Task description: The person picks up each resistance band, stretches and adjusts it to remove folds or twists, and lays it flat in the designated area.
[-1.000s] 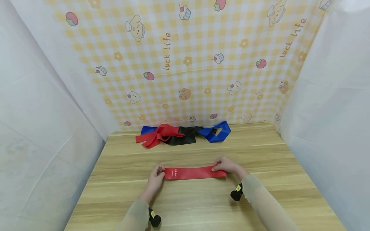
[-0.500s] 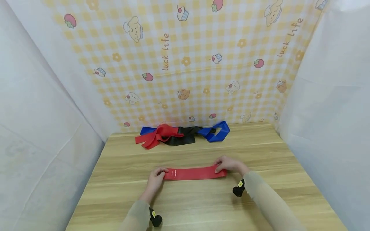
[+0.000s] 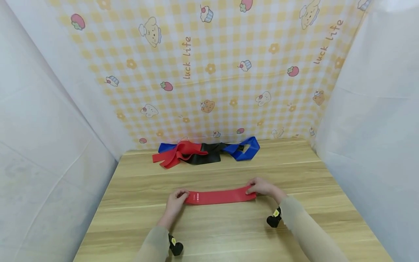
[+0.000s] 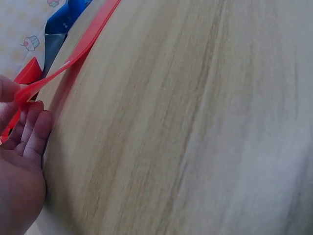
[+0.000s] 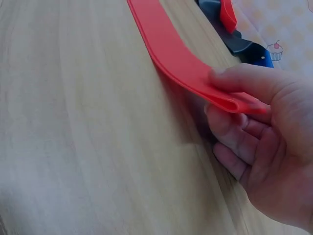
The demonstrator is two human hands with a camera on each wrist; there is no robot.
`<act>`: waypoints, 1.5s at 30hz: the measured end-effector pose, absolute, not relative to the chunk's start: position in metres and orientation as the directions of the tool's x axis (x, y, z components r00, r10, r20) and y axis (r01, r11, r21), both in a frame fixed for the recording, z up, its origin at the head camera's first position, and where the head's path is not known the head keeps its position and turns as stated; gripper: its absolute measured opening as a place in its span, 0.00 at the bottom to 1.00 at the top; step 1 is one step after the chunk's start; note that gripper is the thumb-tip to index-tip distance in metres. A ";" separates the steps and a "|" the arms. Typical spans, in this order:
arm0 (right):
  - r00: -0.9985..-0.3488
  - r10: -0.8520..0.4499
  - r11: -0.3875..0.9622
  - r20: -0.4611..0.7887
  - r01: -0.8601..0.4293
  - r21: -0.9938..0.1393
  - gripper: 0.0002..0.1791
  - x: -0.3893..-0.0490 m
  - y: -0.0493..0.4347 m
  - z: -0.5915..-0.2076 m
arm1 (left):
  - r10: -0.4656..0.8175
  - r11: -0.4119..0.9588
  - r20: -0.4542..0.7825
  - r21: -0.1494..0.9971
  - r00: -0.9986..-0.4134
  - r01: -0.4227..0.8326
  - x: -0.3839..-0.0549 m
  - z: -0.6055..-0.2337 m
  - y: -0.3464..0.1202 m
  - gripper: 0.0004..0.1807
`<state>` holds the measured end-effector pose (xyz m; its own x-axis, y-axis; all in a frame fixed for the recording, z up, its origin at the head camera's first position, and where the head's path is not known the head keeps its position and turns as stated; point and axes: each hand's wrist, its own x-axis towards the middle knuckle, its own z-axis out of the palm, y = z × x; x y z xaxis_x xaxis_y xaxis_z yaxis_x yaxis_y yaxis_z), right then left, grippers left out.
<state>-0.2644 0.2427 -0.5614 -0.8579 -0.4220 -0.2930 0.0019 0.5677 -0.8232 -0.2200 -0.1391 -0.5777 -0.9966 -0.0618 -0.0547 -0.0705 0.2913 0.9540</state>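
A red resistance band (image 3: pixel 219 196) with white print near its left end stretches flat between both hands, just above the table. My left hand (image 3: pixel 175 203) pinches its left end between thumb and fingers. At the other end my right hand (image 3: pixel 263 187) pinches the band; in the right wrist view the thumb and fingers press on the folded loop end (image 5: pixel 230 104). The left wrist view shows the red band (image 4: pixel 93 36) running edge-on away from the left hand (image 4: pixel 22 161), with its shadow on the wood below.
Behind, along the wooden table's (image 3: pixel 216 233) back edge, lies a row of loose bands: a red one (image 3: pixel 188 148), a black one (image 3: pixel 212 154) and a blue one (image 3: pixel 250 150). A yellow checked cloth (image 3: pixel 196 91) hangs behind them. White sheets (image 3: pixel 370 127) flank the table.
The right hand has shifted slightly right, toward the band's end. The left fingers have changed their hold a little. The band's right part has lifted slightly; the back bands stay put.
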 end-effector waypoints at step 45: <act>-0.823 -0.402 0.547 -0.401 0.135 -0.826 0.16 -0.274 0.256 -0.527 | 0.053 0.200 -0.117 0.974 -0.992 -0.105 -0.221 -0.580 -0.152 0.13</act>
